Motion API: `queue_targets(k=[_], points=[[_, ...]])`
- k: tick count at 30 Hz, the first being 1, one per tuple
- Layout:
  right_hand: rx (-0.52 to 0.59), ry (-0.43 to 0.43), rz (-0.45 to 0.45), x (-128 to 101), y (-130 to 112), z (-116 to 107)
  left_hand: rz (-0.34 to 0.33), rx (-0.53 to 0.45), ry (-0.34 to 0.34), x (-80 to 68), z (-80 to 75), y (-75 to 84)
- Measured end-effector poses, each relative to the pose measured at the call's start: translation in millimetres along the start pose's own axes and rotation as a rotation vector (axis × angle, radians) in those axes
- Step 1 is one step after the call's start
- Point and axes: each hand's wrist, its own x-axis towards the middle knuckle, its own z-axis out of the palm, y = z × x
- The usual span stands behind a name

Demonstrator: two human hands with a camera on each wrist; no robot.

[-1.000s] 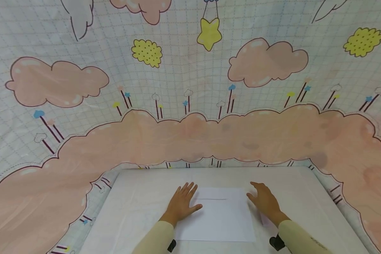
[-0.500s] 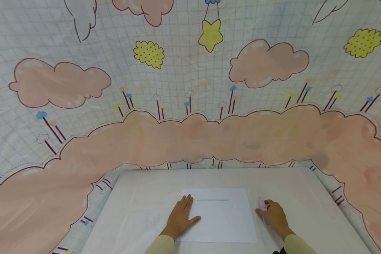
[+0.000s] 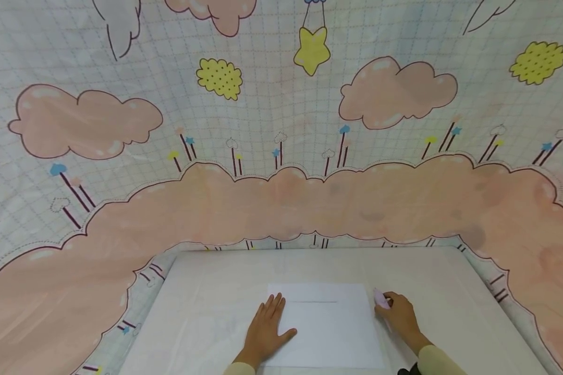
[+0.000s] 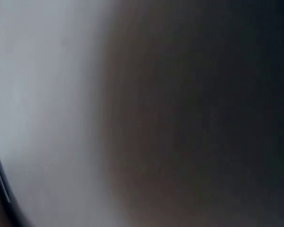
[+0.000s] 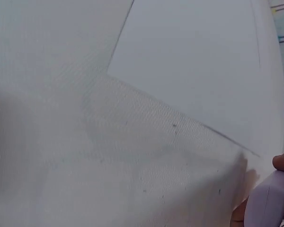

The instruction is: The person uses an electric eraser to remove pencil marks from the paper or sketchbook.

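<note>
Paper: a white sheet point(image 3: 326, 325) is laid flat near the front edge of the white table point(image 3: 206, 302), with a thin dark line seen across its upper part.
Left hand: the left hand point(image 3: 266, 332) is pressed flat on the sheet's left edge, fingers straight and slightly spread.
Right hand: the right hand point(image 3: 400, 314) is curled round a small pale pink eraser point(image 3: 381, 298), held just beside the sheet's right edge.
Backdrop: a cloth point(image 3: 281, 156) printed with pink clouds is hung behind the table.
Left wrist view: blurred, nothing can be told.

Around the sheet of paper point(image 3: 326, 325), your hands have bare counter point(image 3: 206, 307) on every side; only the cloud-print backdrop point(image 3: 281, 203) rises behind its far edge.
</note>
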Motion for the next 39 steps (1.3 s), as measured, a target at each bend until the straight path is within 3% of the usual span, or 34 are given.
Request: queue_targets(k=[9,19,32,39], points=[[-0.004,-0.03,-0.011,-1.5,-5.8,11.7,-0.009,-0.002,0.033,-11.7,3.5,6.1],[0.139,-0.102,0.065,-10.5,-15.4,25.3,-0.023,0.045,-0.033,-12.1,5.7,6.9],[0.101,-0.134,0.014,-14.7,-30.1,30.6,-0.002,0.086,0.085,-14.5,9.7,5.5],[0.058,-0.143,-0.001,-18.5,-33.1,32.0,-0.006,0.078,0.069,-14.6,8.6,5.5]])
